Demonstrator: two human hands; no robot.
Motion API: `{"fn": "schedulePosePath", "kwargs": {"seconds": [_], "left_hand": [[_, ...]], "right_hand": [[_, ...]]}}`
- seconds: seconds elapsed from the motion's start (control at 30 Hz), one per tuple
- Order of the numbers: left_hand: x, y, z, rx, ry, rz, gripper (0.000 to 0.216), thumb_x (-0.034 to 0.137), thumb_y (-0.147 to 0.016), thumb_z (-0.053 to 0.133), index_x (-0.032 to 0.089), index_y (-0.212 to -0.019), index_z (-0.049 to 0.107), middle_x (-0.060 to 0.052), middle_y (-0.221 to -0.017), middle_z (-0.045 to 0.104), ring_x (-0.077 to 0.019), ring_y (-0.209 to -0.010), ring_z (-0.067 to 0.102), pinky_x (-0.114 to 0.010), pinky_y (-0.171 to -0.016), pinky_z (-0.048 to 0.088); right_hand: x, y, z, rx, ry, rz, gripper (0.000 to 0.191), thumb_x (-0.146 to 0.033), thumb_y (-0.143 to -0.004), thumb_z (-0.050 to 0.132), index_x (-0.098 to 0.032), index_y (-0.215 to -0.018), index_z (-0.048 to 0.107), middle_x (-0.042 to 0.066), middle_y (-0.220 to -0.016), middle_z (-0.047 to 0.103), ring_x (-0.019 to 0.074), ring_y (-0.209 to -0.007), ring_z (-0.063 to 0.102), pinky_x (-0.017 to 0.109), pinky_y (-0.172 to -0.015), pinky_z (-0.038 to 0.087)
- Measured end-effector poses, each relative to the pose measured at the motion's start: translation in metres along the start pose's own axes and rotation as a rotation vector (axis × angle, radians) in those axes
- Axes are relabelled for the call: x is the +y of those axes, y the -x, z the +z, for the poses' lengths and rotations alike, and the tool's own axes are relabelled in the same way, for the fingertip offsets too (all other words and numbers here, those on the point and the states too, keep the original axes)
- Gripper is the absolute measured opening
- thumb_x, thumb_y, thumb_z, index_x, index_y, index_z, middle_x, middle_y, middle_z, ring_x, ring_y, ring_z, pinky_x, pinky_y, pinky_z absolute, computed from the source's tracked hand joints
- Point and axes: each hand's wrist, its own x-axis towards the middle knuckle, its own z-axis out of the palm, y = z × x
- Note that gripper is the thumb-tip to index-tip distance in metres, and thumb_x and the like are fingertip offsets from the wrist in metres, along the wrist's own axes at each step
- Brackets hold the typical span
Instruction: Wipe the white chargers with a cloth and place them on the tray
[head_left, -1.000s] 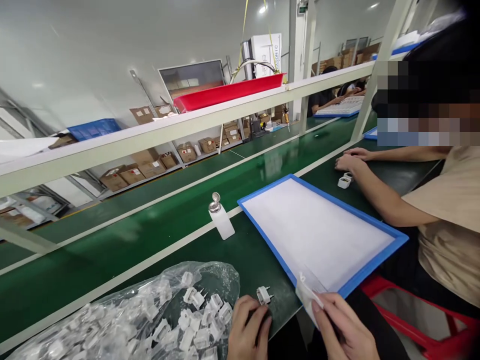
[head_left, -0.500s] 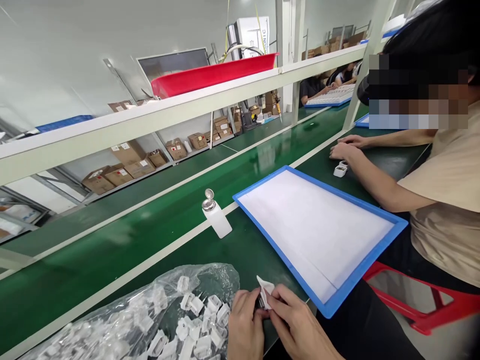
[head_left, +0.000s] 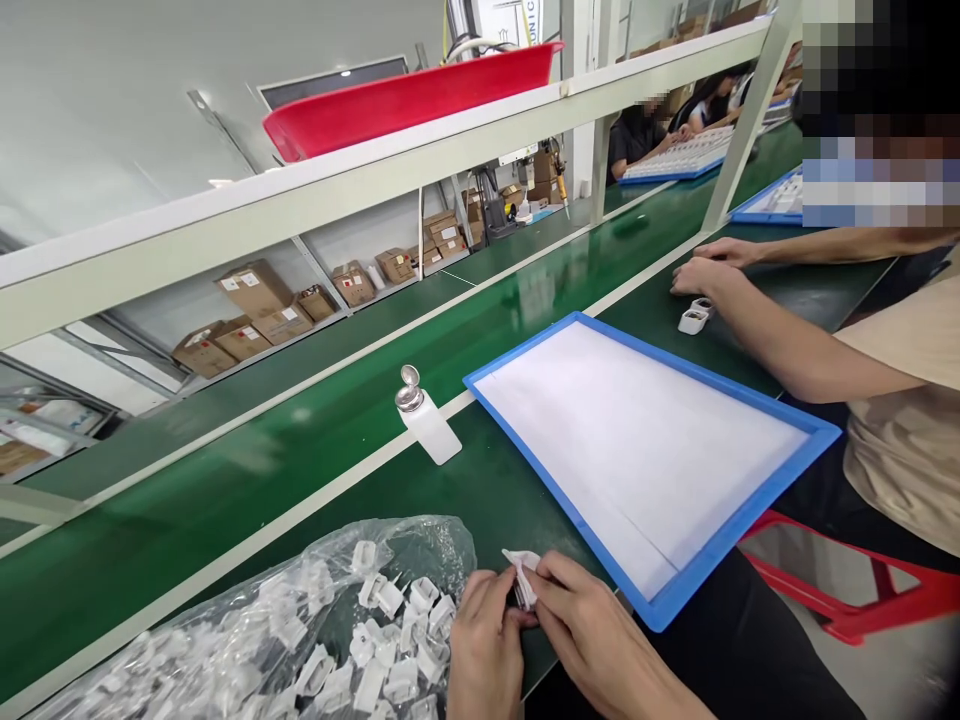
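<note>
My left hand (head_left: 487,640) and my right hand (head_left: 589,620) meet at the front edge of the bench, fingertips pinched together. A folded white wipe (head_left: 523,572) sticks up from the fingers of my right hand. My left fingers close around something small against the wipe; it is mostly covered and I cannot make it out. Just left of my hands lie several small white plastic housings (head_left: 401,680), loose on and beside a clear plastic bag (head_left: 285,580) with more of them. Farther back stands a white pump bottle (head_left: 435,430) with its metal lid flipped up.
A blue-rimmed tray (head_left: 559,480) with a white surface lies right of my hands. Beyond it, a co-worker's hands (head_left: 709,268) rest near small white parts (head_left: 694,317). A shelf rail (head_left: 330,205) carrying a red tray (head_left: 420,100) spans the bench.
My view has shifted slightly. The wipe's upper tip leans more to the left, while both hands stay pinched together in nearly the same place.
</note>
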Motion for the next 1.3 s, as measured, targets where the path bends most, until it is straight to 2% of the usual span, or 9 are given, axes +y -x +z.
{"fn": "schedulePosePath", "kwargs": {"seconds": [0.13, 0.2, 0.3, 0.5, 0.8, 0.9, 1.07, 1.2, 1.3], "left_hand": [[0.009, -0.004, -0.002, 0.040, -0.026, 0.016, 0.042, -0.003, -0.074, 0.042, 0.016, -0.092, 0.075, -0.008, -0.078, 0.075, -0.0191, -0.072, 0.073, -0.024, -0.058, 0.061], [0.009, -0.003, -0.003, 0.010, -0.043, -0.005, 0.039, -0.002, -0.074, 0.043, 0.017, -0.086, 0.075, -0.008, -0.076, 0.074, -0.0201, -0.071, 0.072, -0.026, -0.059, 0.062], [0.006, -0.001, -0.004, -0.027, -0.046, -0.030, 0.041, -0.001, -0.074, 0.044, 0.015, -0.094, 0.076, -0.009, -0.081, 0.076, -0.0209, -0.078, 0.074, -0.027, -0.065, 0.063], [0.008, 0.000, -0.007, -0.058, -0.027, -0.079, 0.041, -0.003, -0.072, 0.044, 0.017, -0.091, 0.075, -0.007, -0.084, 0.075, -0.0207, -0.081, 0.073, -0.028, -0.069, 0.062], [0.012, -0.002, -0.013, -0.011, -0.017, 0.067, 0.038, 0.003, -0.092, 0.040, 0.015, -0.102, 0.075, -0.009, -0.083, 0.074, -0.0202, -0.080, 0.069, -0.030, -0.069, 0.063], [0.017, -0.002, -0.017, 0.008, 0.041, 0.124, 0.042, 0.002, -0.095, 0.037, 0.016, -0.109, 0.074, -0.011, -0.090, 0.075, -0.0188, -0.089, 0.068, -0.022, -0.062, 0.063], [0.031, -0.001, -0.030, 0.049, 0.189, 0.185, 0.050, -0.003, -0.093, 0.040, 0.023, -0.122, 0.071, -0.010, -0.102, 0.075, -0.0179, -0.100, 0.066, -0.015, -0.058, 0.061], [0.048, -0.003, -0.037, 0.167, 0.221, 0.165, 0.050, -0.002, -0.091, 0.049, 0.028, -0.124, 0.073, -0.008, -0.094, 0.075, -0.0180, -0.089, 0.068, -0.020, -0.060, 0.061], [0.064, -0.007, -0.035, 0.236, 0.316, 0.019, 0.035, 0.004, -0.088, 0.058, 0.026, -0.105, 0.080, -0.006, -0.085, 0.074, -0.0175, -0.081, 0.069, -0.022, -0.065, 0.059]], "right_hand": [[0.002, 0.003, 0.005, 0.010, 0.028, -0.057, 0.028, -0.013, -0.103, 0.037, -0.019, -0.092, 0.062, 0.005, -0.089, 0.059, 0.0169, -0.073, 0.062, 0.028, -0.060, 0.048], [0.005, 0.015, 0.009, 0.014, 0.059, -0.134, 0.027, -0.012, -0.102, 0.037, -0.016, -0.109, 0.063, 0.007, -0.089, 0.061, 0.0186, -0.072, 0.062, 0.029, -0.061, 0.050], [0.008, 0.031, 0.013, 0.044, 0.113, -0.232, 0.034, -0.009, -0.102, 0.038, -0.011, -0.130, 0.056, 0.008, -0.088, 0.064, 0.0193, -0.070, 0.063, 0.030, -0.062, 0.052], [0.001, 0.020, 0.009, 0.106, 0.098, -0.192, 0.034, -0.008, -0.101, 0.034, -0.012, -0.122, 0.061, 0.009, -0.092, 0.064, 0.0184, -0.072, 0.063, 0.027, -0.062, 0.053], [-0.005, 0.006, 0.025, 0.184, -0.026, -0.082, 0.037, -0.012, -0.097, 0.035, -0.015, -0.115, 0.067, 0.011, -0.093, 0.064, 0.0209, -0.076, 0.064, 0.031, -0.066, 0.054], [-0.010, 0.004, 0.018, 0.181, -0.160, 0.020, 0.035, -0.017, -0.100, 0.034, -0.019, -0.104, 0.068, 0.008, -0.091, 0.060, 0.0197, -0.073, 0.062, 0.031, -0.065, 0.051], [-0.024, 0.000, -0.021, 0.128, -0.506, 0.185, 0.043, -0.039, -0.104, 0.042, -0.021, -0.068, 0.057, 0.002, -0.078, 0.053, 0.0158, -0.070, 0.057, 0.027, -0.064, 0.047], [-0.033, 0.003, -0.049, 0.112, -0.782, 0.363, 0.040, -0.049, -0.097, 0.052, -0.020, -0.075, 0.068, 0.001, -0.072, 0.050, 0.0146, -0.061, 0.048, 0.026, -0.055, 0.044], [-0.038, 0.009, -0.055, 0.089, -1.213, 0.561, 0.033, -0.051, -0.084, 0.072, -0.018, -0.084, 0.073, 0.001, -0.069, 0.051, 0.0120, -0.058, 0.039, 0.025, -0.052, 0.038]]}}
